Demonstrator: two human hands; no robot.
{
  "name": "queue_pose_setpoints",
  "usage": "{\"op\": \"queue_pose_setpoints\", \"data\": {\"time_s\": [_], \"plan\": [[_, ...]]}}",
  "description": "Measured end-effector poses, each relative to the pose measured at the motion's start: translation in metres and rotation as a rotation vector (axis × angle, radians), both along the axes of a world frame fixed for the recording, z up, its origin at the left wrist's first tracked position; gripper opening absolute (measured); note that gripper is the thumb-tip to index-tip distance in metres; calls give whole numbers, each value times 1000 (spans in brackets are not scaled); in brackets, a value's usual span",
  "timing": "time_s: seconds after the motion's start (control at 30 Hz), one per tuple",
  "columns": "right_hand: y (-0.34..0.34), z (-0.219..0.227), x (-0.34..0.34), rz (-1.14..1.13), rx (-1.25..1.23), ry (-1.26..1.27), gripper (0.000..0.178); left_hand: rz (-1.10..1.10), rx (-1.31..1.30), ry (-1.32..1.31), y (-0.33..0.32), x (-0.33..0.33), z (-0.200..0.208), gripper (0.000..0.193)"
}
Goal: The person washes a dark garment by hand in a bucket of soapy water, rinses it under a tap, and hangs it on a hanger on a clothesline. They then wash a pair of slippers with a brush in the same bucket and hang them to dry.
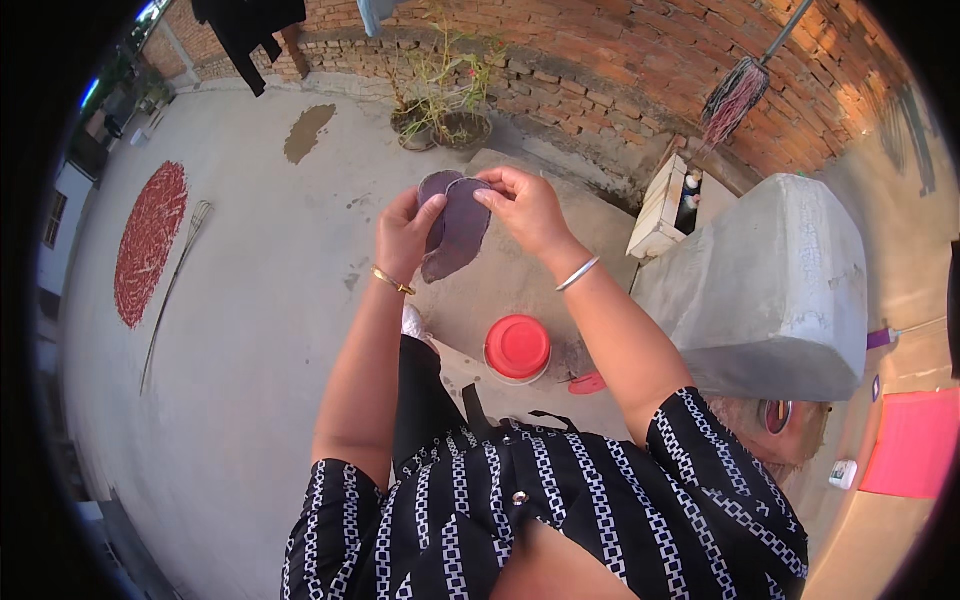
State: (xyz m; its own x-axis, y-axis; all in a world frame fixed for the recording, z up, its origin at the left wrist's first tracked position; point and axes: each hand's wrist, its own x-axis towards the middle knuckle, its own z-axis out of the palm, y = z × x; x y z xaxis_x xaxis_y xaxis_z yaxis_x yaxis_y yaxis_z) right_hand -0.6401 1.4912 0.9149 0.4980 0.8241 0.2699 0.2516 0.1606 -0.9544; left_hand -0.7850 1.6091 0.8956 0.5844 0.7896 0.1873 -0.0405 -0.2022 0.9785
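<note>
Held up in front of me is a pair of dark purple-grey insoles (pixel 463 232) with pale edges, partly overlapping. My left hand (pixel 403 232) grips the left one, its thumb pressed on the face. At the upper edge of the other insole, my right hand (pixel 527 208) pinches with thumb and fingertips. The fingers behind the insoles are hidden. Below the hands, a bucket with a red lid (pixel 519 347) stands on the ground.
To the right is a big concrete block (pixel 745 290), with a white box (pixel 655 215) of bottles behind it. A mop (pixel 735 98) leans on the brick wall (pixel 600 50) near potted plants (pixel 462 128). At left, red produce (pixel 150 245) lies spread beside a long thin rake (pixel 172 290).
</note>
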Motion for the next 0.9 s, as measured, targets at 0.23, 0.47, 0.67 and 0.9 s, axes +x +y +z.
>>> {"op": "queue_pose_setpoints", "data": {"time_s": [0.23,0.47,0.67,0.9], "plan": [[94,52,123,-319,-66,129,21,-300,-151,-147,171,152,31,19],[158,187,227,-608,-125,23,21,-665,-40,46,274,281,172,18],[147,268,284,-753,-137,-127,21,-1055,-20,-26,243,380,263,22],[77,340,335,-939,-89,-235,20,-1051,83,-130,131,488,330,15]]}}
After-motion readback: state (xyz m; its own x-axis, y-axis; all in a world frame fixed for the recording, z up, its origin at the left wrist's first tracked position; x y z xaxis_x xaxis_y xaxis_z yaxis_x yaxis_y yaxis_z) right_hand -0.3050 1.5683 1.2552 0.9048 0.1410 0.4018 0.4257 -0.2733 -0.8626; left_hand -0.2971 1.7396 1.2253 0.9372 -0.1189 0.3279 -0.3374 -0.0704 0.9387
